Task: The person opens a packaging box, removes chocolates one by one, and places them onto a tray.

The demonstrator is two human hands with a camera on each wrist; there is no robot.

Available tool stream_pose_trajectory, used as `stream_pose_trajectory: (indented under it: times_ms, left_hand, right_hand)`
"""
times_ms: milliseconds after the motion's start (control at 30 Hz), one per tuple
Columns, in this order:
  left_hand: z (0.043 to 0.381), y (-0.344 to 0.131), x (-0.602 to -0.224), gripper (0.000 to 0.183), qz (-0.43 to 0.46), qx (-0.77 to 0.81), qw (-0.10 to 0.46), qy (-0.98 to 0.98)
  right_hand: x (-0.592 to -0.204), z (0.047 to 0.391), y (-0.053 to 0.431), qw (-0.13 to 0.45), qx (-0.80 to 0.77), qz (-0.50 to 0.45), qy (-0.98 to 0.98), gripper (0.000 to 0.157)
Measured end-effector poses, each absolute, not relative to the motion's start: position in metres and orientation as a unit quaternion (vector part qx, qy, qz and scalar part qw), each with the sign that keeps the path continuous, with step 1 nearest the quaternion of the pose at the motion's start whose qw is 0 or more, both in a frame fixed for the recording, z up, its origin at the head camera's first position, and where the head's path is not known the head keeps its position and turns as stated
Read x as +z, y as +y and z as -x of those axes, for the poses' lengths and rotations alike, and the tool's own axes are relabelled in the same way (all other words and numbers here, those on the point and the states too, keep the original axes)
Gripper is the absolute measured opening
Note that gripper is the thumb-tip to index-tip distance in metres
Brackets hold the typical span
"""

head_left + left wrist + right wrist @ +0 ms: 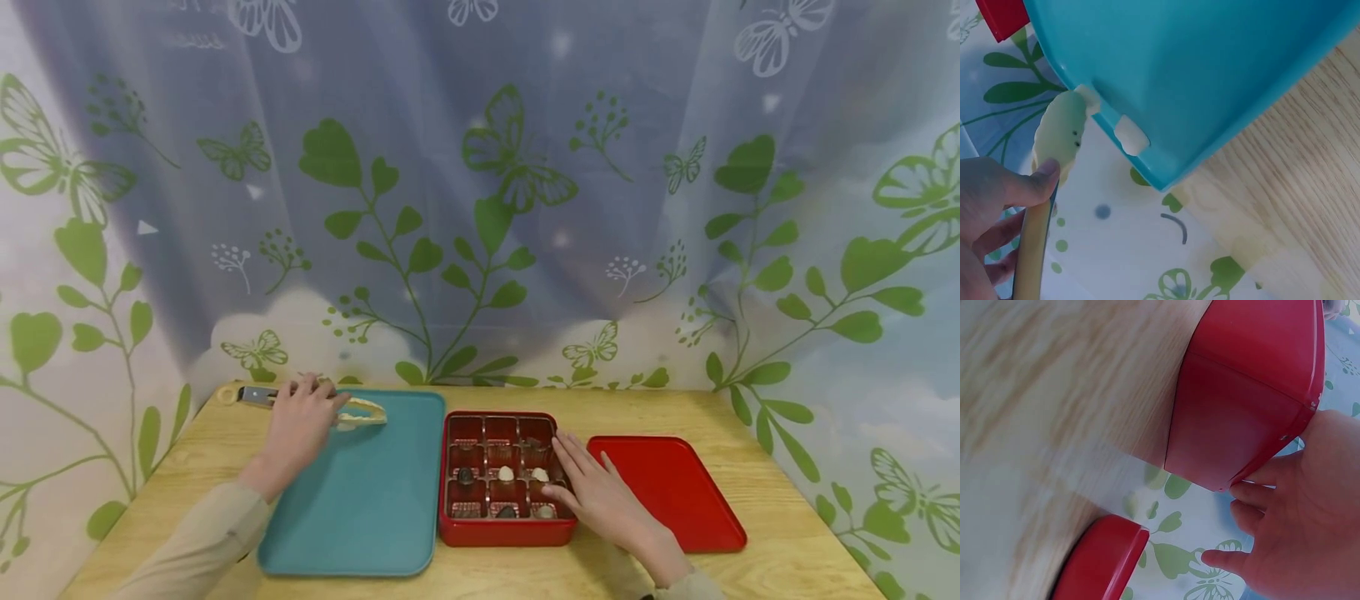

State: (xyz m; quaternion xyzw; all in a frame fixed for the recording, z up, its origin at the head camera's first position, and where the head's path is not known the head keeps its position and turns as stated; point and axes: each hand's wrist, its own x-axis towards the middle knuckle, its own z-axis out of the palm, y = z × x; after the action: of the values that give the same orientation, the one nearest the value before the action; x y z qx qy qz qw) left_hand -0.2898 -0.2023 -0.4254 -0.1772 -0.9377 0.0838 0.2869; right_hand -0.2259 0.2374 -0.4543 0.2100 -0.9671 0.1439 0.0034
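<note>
My left hand [303, 417] grips a pair of tongs [365, 406] with cream-coloured heads over the far part of the blue tray [360, 517]. In the left wrist view, a small white piece [1089, 99] shows at the tip of the tongs, and a second white piece [1130, 134] lies near the tray's corner. My right hand [600, 496], fingers extended, rests along the right side of the red box [506, 533]. Inside its divided insert sit several small pieces, among them a white piece [506, 473] and a dark piece [465, 475].
To the right of the box, a red lid [675, 492] lies on the wooden table [600, 575]. The box stands close beside the tray's right edge. Behind the table hangs a curtain [420, 292] printed with leaves and butterflies.
</note>
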Motion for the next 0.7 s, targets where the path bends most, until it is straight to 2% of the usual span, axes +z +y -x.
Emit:
stream_pose_trajectory:
  times_ms: [167,400,700]
  left_hand:
    - [0.298,-0.198,-0.429,0.035,0.168,0.074,0.302,-0.935]
    - [0.296,-0.192,-0.435,0.033,0.166,0.086,0.278,-0.942]
    - [0.284,-0.193,-0.429,0.043,0.165,0.068,0.240,-0.954]
  right_hand:
    - [-0.455,0.226,0.237,0.009,0.144,-0.208,-0.967,0.082]
    - [-0.457,0.226,0.236,0.007,0.137,-0.211,-0.968,0.082]
    - [-0.454,0.225,0.236,0.007,0.145,-0.210,-0.967,0.081]
